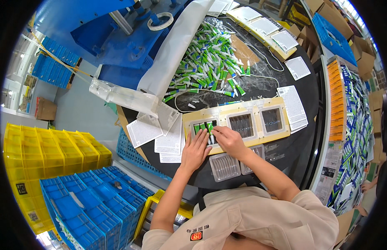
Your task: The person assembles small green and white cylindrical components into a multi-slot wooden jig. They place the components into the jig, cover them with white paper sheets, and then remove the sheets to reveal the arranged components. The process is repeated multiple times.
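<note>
A yellow jig (221,111) with three windowed recesses lies on the black round table. Its left recess holds several small green-and-white tubes (209,125). My left hand (195,151) rests flat over the near left part of that recess, its fingers stretched out and touching the tubes. At the recess's right edge, the fingers of my right hand (229,141) are pinched together on one tube, mostly hidden by the fingers. Clear ribbed blister trays fill the middle recess (242,126) and the right recess (272,120); no green tubes show there.
A heap of tubes (210,54) lies beyond the jig. Printed cards (168,141) lie left, more cards (292,106) right. Spare clear blisters (224,167) sit by my body. A second jig (264,31) stands far right, a blue machine (118,37) far left. Blue crates (93,204) stand near left.
</note>
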A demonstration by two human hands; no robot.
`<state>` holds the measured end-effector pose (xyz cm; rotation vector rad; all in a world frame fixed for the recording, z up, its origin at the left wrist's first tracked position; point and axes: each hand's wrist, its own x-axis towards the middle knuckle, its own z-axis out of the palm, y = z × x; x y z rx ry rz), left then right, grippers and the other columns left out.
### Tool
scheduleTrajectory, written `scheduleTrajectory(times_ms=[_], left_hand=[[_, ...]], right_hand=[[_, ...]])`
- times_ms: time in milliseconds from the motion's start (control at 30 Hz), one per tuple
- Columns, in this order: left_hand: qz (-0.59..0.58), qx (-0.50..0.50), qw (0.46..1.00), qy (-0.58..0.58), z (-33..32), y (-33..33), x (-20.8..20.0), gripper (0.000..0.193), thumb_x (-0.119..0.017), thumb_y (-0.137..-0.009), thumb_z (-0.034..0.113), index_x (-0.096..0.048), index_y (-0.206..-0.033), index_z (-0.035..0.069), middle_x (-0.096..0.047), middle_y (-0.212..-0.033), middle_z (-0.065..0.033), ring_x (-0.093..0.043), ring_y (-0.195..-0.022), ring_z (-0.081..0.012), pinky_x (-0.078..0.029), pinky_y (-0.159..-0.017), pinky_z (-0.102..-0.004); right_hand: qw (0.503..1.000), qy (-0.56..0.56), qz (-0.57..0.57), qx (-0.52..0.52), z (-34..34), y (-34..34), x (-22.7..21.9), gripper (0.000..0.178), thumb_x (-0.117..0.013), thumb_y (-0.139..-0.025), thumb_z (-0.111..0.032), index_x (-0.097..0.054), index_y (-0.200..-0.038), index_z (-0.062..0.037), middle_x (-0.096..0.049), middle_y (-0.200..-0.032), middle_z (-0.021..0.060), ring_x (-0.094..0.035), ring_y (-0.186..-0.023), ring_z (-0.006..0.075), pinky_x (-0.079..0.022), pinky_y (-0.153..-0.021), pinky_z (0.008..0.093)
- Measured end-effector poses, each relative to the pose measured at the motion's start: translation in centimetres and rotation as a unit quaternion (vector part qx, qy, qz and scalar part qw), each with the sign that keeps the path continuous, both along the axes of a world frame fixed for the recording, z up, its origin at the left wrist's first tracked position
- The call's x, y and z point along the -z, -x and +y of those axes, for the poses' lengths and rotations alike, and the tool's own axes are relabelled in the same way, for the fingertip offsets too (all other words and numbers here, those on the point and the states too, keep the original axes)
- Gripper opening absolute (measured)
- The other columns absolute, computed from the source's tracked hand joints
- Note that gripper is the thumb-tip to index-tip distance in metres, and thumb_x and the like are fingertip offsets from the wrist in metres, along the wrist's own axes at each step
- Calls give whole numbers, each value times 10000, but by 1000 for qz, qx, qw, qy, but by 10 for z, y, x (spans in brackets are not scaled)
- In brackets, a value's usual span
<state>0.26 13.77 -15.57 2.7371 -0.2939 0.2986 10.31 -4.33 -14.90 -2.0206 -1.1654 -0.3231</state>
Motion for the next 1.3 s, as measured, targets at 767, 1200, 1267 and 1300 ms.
scheduleTrajectory(times_ms=[767,1200,1267,1300], left_hand=[[63,30,997,-42,9,8,1,684,-593,-969,397,-393,-1530,59,-385,-1600,-97,-337,-1495,-251,-147,-1235,-585],[51,53,994,-87,-4,7,4,623,-532,-1000,439,-428,-1526,121,-359,-1623,-43,-303,-1505,-256,-197,-1209,-613],[54,49,994,-85,-4,7,4,618,-540,-999,449,-445,-1514,123,-369,-1615,-47,-303,-1505,-243,-180,-1223,-595],[48,47,994,-82,-4,6,3,615,-541,-999,451,-448,-1512,123,-372,-1613,-51,-303,-1505,-240,-174,-1226,-591]], right_hand=[[994,67,2,82,14,-43,-8,198,-695,-823,-120,-695,-978,3,-704,-1054,116,-641,-993,311,-502,-865,436],[941,-129,296,98,-12,-126,2,219,-779,-837,-99,-755,-1037,-13,-763,-931,132,-743,-767,176,-593,-692,313],[917,-78,373,120,-23,-84,-9,235,-771,-845,-82,-747,-1061,8,-757,-935,123,-721,-771,152,-575,-692,285],[909,-77,392,118,-27,-62,-12,237,-766,-847,-72,-744,-1066,16,-752,-931,134,-714,-763,155,-568,-685,278]])
